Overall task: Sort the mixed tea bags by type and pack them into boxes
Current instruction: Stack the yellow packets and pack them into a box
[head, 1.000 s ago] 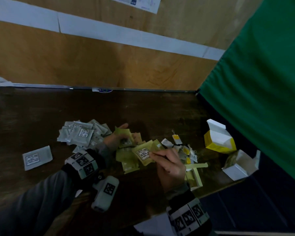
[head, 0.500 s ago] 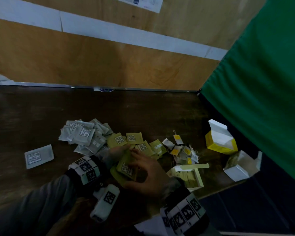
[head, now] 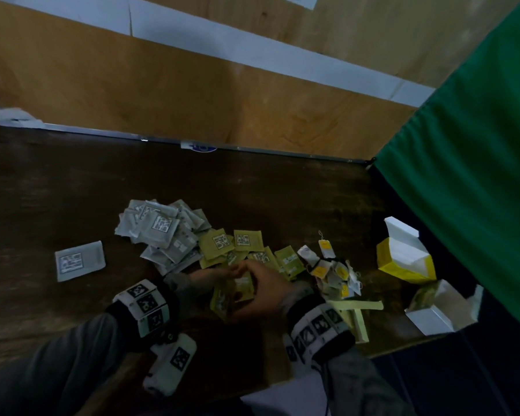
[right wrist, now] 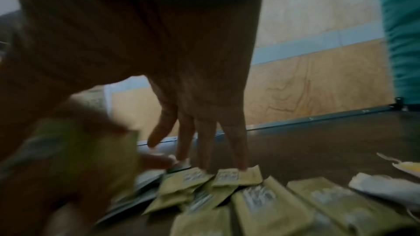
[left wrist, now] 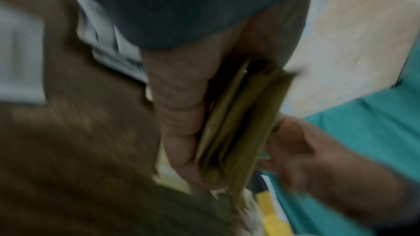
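My left hand [head: 210, 277] grips a stack of green sachets [left wrist: 238, 123] on edge between thumb and fingers, just above the dark table [head: 282, 190]. My right hand [head: 252, 274] lies over that stack. Its straight fingers [right wrist: 227, 150] touch loose green sachets [right wrist: 236, 177] lying on the table. More green sachets [head: 246, 241] are spread beyond both hands. A heap of grey sachets [head: 159, 232] lies to their left. Small tea bags with yellow tags [head: 333, 271] are piled to the right.
One grey sachet [head: 78, 261] lies alone at the left. An open pale-green box [head: 357, 319] sits by my right wrist. An open yellow box [head: 403, 259] and an open white box [head: 433, 316] stand near the table's right edge, below a green curtain [head: 478, 145].
The right hand carried one green sachet from above the pile onto the left hand's stack, then stretched its fingers to the loose green sachets. The left hand drew back toward me with the stack.
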